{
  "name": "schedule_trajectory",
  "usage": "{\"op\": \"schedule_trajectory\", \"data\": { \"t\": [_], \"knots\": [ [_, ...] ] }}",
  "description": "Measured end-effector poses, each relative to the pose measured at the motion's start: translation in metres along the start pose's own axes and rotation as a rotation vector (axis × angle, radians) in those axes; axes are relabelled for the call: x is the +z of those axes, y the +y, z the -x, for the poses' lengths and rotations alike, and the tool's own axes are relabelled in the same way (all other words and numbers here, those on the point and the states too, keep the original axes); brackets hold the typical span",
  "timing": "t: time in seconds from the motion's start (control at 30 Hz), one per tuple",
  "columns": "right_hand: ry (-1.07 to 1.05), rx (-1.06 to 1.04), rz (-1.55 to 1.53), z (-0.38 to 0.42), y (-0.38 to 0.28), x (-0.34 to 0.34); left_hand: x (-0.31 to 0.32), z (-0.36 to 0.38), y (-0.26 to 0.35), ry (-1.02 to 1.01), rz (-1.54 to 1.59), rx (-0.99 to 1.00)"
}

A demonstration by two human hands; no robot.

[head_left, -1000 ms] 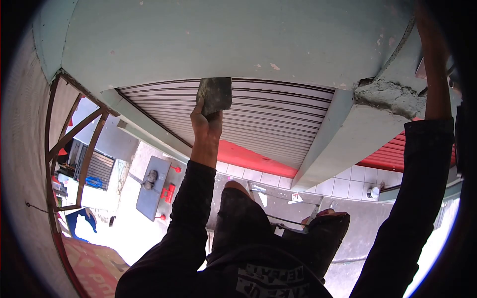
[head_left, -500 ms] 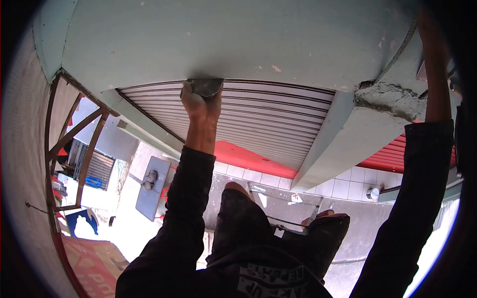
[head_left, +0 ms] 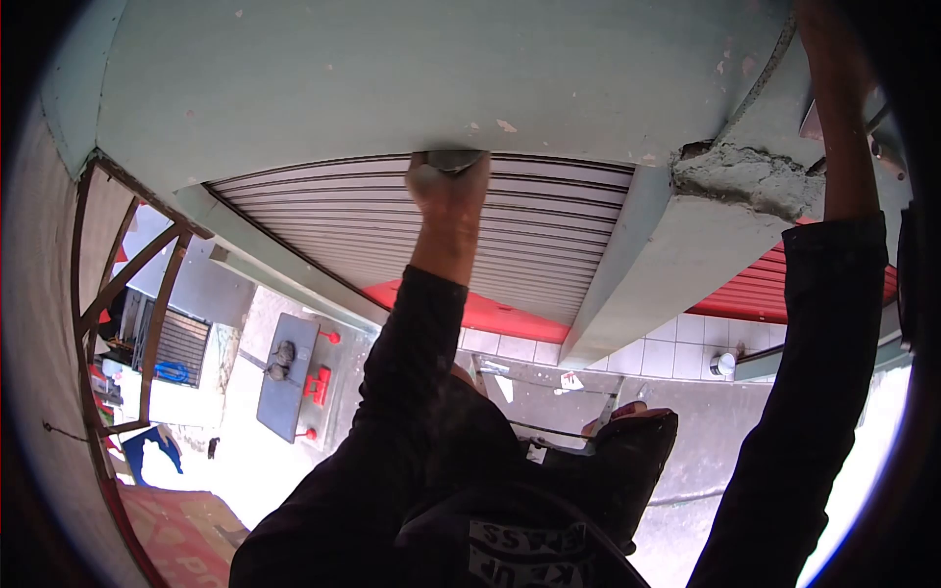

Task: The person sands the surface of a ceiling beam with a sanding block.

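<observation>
My left hand (head_left: 449, 186) is closed round a dark grey flat piece (head_left: 455, 159) with a curved lower edge. Its flat side is up against the lower edge of the pale green wall (head_left: 392, 78), just above the ribbed roller shutter (head_left: 421, 216). At the upper right my right hand (head_left: 831, 44) is raised beside the green pillar top, in shadow and partly cut off by the dark rim of the view. Its fingers are hidden, so I cannot tell what they hold. Chipped paint spots dot the wall between the two hands.
A broken, rough concrete patch (head_left: 740, 181) tops the beam (head_left: 627, 265). Wooden framing (head_left: 162, 323) stands at left. Far below are a grey table (head_left: 284, 392), a white pot (head_left: 722, 365) and the floor. A thin bar (head_left: 549, 433) runs by my legs.
My left hand has slid right along the wall's lower edge with the grey piece. The whole view has shifted slightly left. My right arm stays raised.
</observation>
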State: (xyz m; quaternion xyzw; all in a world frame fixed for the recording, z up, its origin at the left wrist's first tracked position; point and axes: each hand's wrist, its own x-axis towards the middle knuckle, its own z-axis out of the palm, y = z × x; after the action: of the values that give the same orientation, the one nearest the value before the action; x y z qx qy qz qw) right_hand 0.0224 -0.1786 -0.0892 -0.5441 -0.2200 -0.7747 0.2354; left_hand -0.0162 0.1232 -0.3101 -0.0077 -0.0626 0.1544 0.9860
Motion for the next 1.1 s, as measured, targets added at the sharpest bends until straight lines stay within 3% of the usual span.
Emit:
{"op": "schedule_trajectory", "data": {
  "t": [0.1, 0.2, 0.3, 0.33, 0.37, 0.43, 0.5, 0.57, 0.67, 0.73, 0.8, 0.9, 1.0, 1.1],
  "knots": [
    [-0.026, 0.032, 0.182, -0.007, 0.025, 0.003, -0.002, 0.005, -0.084, -0.034, 0.059, -0.157],
    [-0.059, 0.094, 0.166, -0.010, 0.033, 0.008, 0.000, 0.000, -0.081, -0.043, 0.047, -0.188],
    [-0.025, 0.074, 0.092, -0.008, 0.036, 0.012, -0.007, -0.014, 0.004, -0.048, -0.125, -0.068],
    [-0.006, 0.053, 0.084, -0.008, 0.037, 0.012, -0.017, -0.029, 0.056, -0.033, -0.036, -0.015],
    [-0.029, 0.114, 0.096, -0.008, 0.033, 0.011, -0.018, -0.032, 0.102, -0.110, -0.061, 0.053],
    [-0.074, 0.237, 0.119, -0.009, 0.018, 0.008, -0.010, -0.038, 0.183, 0.018, -0.121, 0.194],
    [-0.048, 0.058, -0.026, -0.005, -0.001, -0.004, 0.002, -0.037, 0.213, 0.078, -0.231, 0.333],
    [-0.075, -0.020, -0.086, -0.005, -0.002, -0.008, -0.006, -0.044, 0.218, -0.004, -0.091, 0.320],
    [-0.111, 0.022, 0.013, -0.012, 0.033, -0.003, -0.023, -0.049, 0.173, -0.149, 0.060, 0.163],
    [-0.033, 0.060, 0.137, -0.007, 0.058, 0.020, -0.002, -0.028, 0.078, -0.146, 0.029, 0.062],
    [0.017, -0.025, 0.076, -0.001, 0.012, 0.006, -0.018, -0.024, 0.006, -0.148, 0.049, -0.165],
    [-0.024, 0.058, 0.126, -0.006, 0.028, 0.010, 0.001, 0.001, -0.109, -0.075, 0.103, -0.278],
    [-0.035, 0.121, 0.146, -0.007, 0.033, 0.013, -0.016, 0.002, -0.149, -0.077, 0.397, -0.448],
    [-0.029, 0.111, 0.127, -0.006, 0.031, 0.011, -0.002, 0.016, -0.141, -0.041, 0.179, -0.347]
  ]
}}
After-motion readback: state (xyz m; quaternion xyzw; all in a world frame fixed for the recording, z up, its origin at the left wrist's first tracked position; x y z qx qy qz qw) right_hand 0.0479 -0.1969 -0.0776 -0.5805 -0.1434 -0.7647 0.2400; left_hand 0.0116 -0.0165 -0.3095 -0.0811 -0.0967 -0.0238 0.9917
